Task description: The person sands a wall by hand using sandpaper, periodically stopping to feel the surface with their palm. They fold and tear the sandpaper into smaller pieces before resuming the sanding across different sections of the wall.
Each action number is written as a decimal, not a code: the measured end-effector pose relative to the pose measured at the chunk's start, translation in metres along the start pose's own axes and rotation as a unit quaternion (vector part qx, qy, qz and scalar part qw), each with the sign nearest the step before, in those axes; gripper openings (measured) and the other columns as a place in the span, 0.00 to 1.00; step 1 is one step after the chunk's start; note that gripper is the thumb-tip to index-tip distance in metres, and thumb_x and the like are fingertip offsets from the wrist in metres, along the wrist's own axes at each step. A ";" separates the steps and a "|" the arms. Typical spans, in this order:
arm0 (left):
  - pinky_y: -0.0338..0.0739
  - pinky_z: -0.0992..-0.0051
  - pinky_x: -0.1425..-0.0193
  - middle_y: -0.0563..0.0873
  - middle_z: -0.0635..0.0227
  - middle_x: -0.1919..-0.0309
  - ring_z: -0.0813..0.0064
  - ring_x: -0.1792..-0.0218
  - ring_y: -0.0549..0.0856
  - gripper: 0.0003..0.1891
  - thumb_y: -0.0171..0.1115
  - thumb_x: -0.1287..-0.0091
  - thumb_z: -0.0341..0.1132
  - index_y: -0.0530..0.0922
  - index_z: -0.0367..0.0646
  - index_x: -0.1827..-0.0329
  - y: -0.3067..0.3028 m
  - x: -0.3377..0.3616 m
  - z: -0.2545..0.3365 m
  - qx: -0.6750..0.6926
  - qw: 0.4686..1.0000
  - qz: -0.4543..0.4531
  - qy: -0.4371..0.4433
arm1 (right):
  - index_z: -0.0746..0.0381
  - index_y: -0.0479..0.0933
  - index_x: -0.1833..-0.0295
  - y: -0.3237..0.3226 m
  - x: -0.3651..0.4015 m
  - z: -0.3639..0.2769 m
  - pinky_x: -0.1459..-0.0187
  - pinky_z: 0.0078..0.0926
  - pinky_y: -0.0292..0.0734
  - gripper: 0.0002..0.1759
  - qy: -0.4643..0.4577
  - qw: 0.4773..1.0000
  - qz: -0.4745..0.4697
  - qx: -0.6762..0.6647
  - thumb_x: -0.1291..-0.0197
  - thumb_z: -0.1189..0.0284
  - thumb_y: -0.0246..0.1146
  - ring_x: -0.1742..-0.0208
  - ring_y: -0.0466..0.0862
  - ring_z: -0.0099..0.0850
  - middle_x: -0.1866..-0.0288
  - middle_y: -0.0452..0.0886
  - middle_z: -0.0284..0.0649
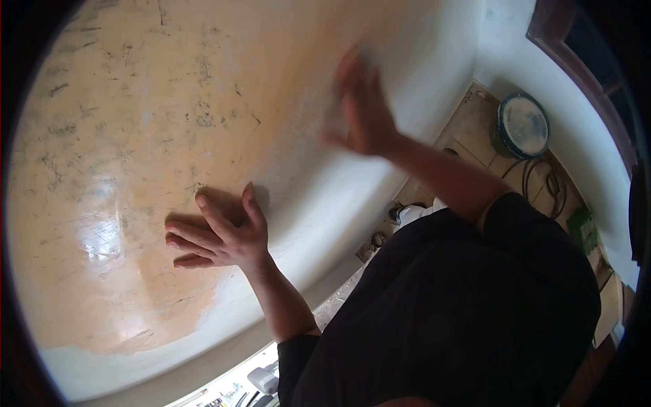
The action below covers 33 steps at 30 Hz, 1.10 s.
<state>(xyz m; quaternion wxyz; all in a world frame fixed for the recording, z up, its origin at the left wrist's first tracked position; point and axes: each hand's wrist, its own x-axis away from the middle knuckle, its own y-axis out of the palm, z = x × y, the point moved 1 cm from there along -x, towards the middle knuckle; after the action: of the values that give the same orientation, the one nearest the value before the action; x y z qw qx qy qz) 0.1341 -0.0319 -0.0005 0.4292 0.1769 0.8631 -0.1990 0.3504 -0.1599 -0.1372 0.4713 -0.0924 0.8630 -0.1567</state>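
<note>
In the head view, my left hand (220,237) lies against the wall (135,156) with its fingers spread and nothing held. The wall is peach-coloured with dark scuffs and streaks, and a smooth whitish band borders the peach area. Higher up and further right, my right hand (364,112) is at the wall by the edge between peach and white. Motion smears its fingers. A greyish patch shows by the fingertips, but I cannot make out whether it is a held thing or a shadow.
A dark bucket (498,129) with pale, whitish contents or lid stands on the tiled floor (468,125) in the corner. Beside it lies a coiled dark cable or hose (557,193). A green object (582,230) rests along the other wall, under a brown window frame (553,27).
</note>
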 end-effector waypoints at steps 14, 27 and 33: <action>0.35 0.40 0.26 0.58 0.39 0.28 0.44 0.25 0.53 0.37 0.50 0.36 0.68 0.68 0.52 0.31 -0.001 -0.005 0.001 -0.013 1.000 0.019 0.017 | 0.73 0.42 0.26 0.014 0.020 0.036 0.28 0.62 0.35 0.62 0.059 0.997 0.004 -0.042 0.47 0.37 0.61 0.20 0.42 0.52 0.23 0.43 0.63; 0.39 0.48 0.23 0.64 0.47 0.29 0.52 0.25 0.58 0.37 0.51 0.38 0.69 0.71 0.53 0.34 -0.001 -0.008 0.003 -0.020 0.998 0.056 0.007 | 0.74 0.35 0.25 0.027 0.072 0.008 0.27 0.59 0.34 0.61 0.082 0.989 -0.060 -0.109 0.42 0.42 0.59 0.22 0.35 0.61 0.23 0.36 0.67; 0.37 0.38 0.27 0.59 0.39 0.29 0.44 0.25 0.53 0.36 0.52 0.36 0.67 0.69 0.51 0.33 -0.003 -0.007 0.004 -0.007 1.000 0.024 0.004 | 0.75 0.39 0.26 -0.020 -0.054 0.161 0.23 0.42 0.34 0.47 0.318 0.891 0.168 -0.277 0.31 0.49 0.48 0.20 0.38 0.50 0.22 0.37 0.63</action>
<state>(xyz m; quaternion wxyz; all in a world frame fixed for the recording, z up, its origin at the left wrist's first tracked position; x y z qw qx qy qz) 0.1392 -0.0380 0.0030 0.4318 0.1952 0.8615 -0.1823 0.5153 -0.1918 -0.1689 0.1458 -0.0178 0.9778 0.1492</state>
